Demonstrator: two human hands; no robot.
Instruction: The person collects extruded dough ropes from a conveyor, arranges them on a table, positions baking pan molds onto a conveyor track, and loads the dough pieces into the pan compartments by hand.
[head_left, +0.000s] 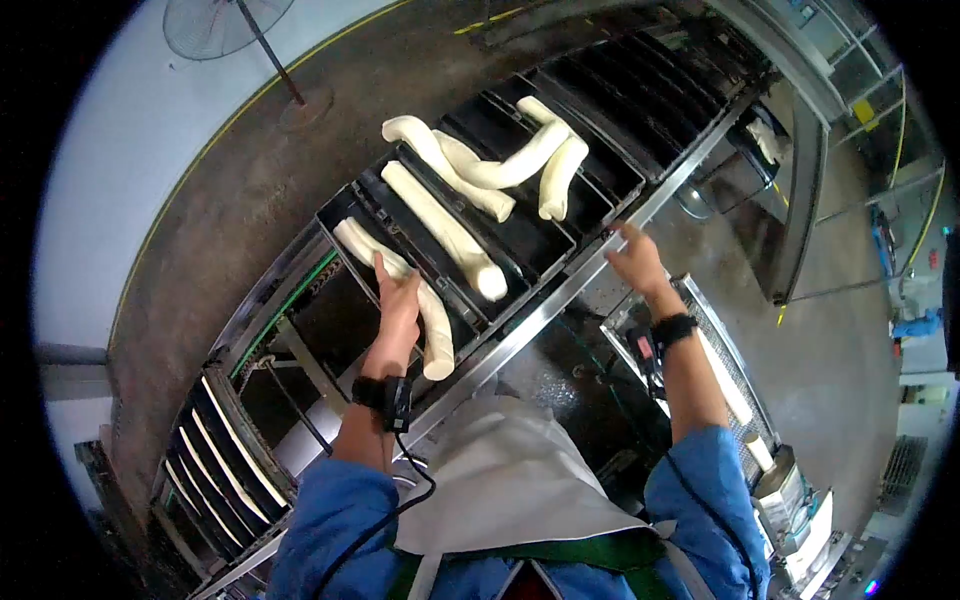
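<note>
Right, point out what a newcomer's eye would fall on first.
Most likely the thick, pale rolls sprawled over the black trays in the middle, some overlapping toward the top. Then the left hand on the leftmost roll, and the pale strips lined up at lower left.

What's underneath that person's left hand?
A pale roll is under the left hand, with both its ends poking out. The hand covers the bit in between, so some of that can't be seen.
</note>
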